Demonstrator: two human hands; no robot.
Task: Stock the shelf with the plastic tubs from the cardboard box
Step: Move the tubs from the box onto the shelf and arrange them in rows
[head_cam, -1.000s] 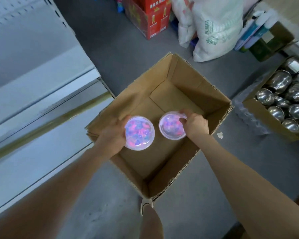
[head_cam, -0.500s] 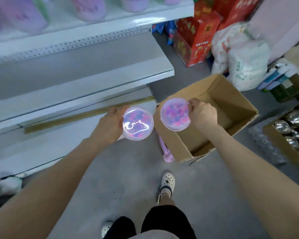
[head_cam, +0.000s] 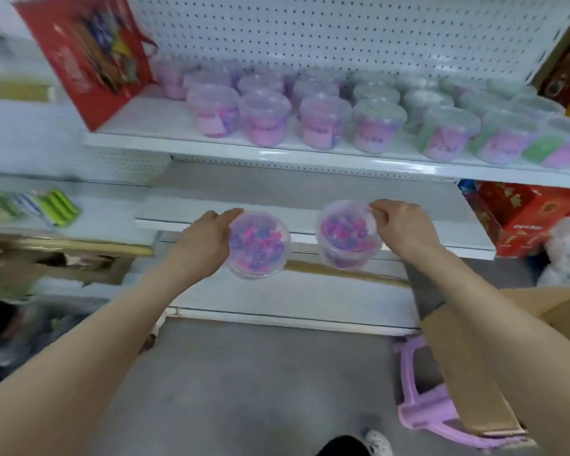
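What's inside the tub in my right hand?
The tub shows pink, purple and blue pieces through its clear lid, too blurred to identify. The right hand covers one edge; the top layer hides anything deeper.

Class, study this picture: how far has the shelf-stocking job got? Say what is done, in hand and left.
Done: rows of tubs stand on the upper shelf. In hand: the left hand holds one tub, the right hand another tub, both in the air before the shelving. Left: setting these two down; the cardboard box shows only its outside, so its remaining contents cannot be told.
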